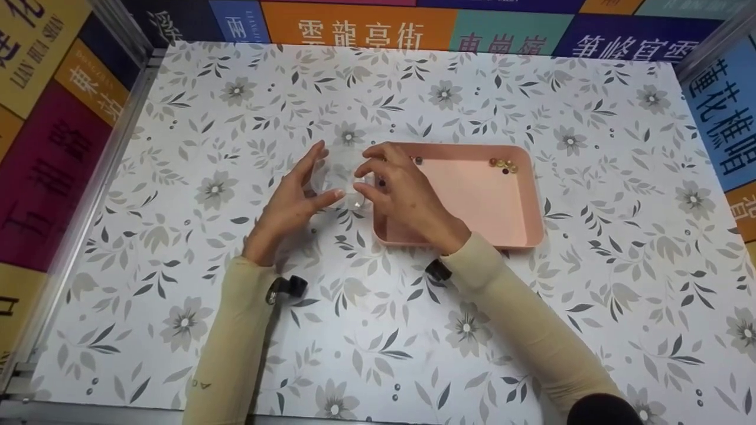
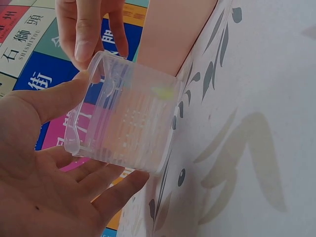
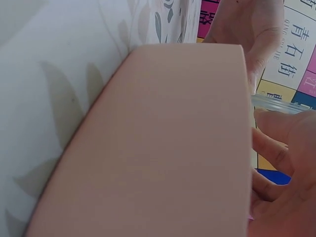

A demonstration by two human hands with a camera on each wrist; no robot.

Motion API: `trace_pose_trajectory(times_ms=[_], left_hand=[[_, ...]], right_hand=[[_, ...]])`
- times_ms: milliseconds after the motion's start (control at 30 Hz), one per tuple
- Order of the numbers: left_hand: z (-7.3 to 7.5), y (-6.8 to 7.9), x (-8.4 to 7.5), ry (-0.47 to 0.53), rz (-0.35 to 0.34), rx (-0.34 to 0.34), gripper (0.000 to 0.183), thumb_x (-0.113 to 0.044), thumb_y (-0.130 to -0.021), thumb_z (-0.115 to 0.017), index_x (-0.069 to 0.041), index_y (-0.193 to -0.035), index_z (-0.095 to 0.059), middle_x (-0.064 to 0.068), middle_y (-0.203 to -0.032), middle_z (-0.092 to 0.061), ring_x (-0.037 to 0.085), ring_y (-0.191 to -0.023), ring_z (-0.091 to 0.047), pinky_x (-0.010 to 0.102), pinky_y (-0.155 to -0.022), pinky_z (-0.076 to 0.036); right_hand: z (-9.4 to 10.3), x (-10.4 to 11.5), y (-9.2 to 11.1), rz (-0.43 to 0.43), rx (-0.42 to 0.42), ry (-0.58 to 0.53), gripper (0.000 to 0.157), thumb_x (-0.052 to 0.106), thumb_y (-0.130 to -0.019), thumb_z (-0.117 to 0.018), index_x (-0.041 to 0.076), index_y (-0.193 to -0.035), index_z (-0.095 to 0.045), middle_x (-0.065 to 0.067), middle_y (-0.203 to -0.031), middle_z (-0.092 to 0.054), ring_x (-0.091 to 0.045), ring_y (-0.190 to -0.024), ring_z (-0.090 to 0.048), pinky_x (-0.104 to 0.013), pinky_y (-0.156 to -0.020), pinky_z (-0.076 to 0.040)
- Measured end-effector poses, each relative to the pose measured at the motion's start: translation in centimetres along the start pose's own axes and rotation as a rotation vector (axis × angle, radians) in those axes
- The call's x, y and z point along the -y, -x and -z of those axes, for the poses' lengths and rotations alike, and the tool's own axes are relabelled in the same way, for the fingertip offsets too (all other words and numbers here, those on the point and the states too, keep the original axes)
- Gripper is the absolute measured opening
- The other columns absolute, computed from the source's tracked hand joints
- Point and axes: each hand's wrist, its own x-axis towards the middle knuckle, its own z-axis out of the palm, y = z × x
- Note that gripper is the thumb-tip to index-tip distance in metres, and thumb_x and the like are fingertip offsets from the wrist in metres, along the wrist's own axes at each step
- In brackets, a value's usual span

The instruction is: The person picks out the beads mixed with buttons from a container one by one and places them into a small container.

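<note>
Carefully Held

The left hand (image 1: 290,199) gripped the clear box (image 2: 131,121), probably so it wouldn't tip, just left of the pink tray (image 1: 472,198). The right hand (image 1: 409,198) curved close by; whether its fingers gripped couldn't be told.

Left arm (image 1: 227,336) extending from near left, right arm (image 1: 531,330) slanting from near right. Left hand (image 1: 289,200) facing right, thumb (image 2: 61,96) standing apart from fingers (image 2: 118,195). Right hand (image 1: 407,192) facing left, fingers (image 1: 377,162) curving, thumb (image 1: 372,193) lying nearer.
</note>
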Motion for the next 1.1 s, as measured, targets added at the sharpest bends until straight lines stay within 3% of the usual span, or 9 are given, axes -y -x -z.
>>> trace_pose_trajectory(times_ms=[167,433,667,1100], left_hand=[[0.0,0.0,-0.2,0.001,0.009,-0.004,0.094,-0.022,-0.094,-0.078,-0.028,-0.168,-0.02,0.001,-0.172,-0.031,0.023,-0.162,-0.024,0.051,-0.124,-0.04],[0.0,0.1,-0.1,0.035,-0.001,-0.002,0.096,-0.019,-0.093,-0.079,-0.025,-0.168,-0.021,0.002,-0.173,-0.03,0.022,-0.162,-0.024,0.05,-0.123,-0.042],[-0.1,0.1,-0.2,0.02,0.012,-0.007,0.096,-0.022,-0.093,-0.08,-0.029,-0.168,-0.021,0.0,-0.173,-0.03,0.023,-0.162,-0.024,0.049,-0.127,-0.038],[-0.1,0.1,-0.2,0.031,0.038,-0.008,0.098,-0.022,-0.092,-0.081,-0.031,-0.168,-0.02,-0.001,-0.174,-0.027,0.022,-0.163,-0.022,0.048,-0.129,-0.033]], right_hand=[[0.6,-0.1,0.1,0.006,-0.022,-0.01,0.023,0.028,-0.101,-0.071,0.009,-0.112,-0.076,-0.008,-0.14,-0.059,-0.025,-0.117,-0.062,-0.038,-0.104,-0.053],[1.7,-0.9,0.5,-0.031,-0.11,-0.01,0.012,0.022,-0.099,-0.073,0.012,-0.103,-0.076,0.0,-0.125,-0.066,-0.017,-0.12,-0.06,-0.034,-0.101,-0.052],[2.9,-1.7,0.9,-0.146,-0.122,0.012,0.014,0.025,-0.098,-0.073,0.012,-0.102,-0.077,-0.006,-0.11,-0.065,-0.023,-0.108,-0.063,-0.038,-0.092,-0.053],[6.0,-4.1,2.2,-0.256,-0.185,0.125,0.016,0.022,-0.098,-0.073,0.008,-0.106,-0.077,-0.013,-0.108,-0.065,-0.028,-0.107,-0.062,-0.04,-0.092,-0.052]])
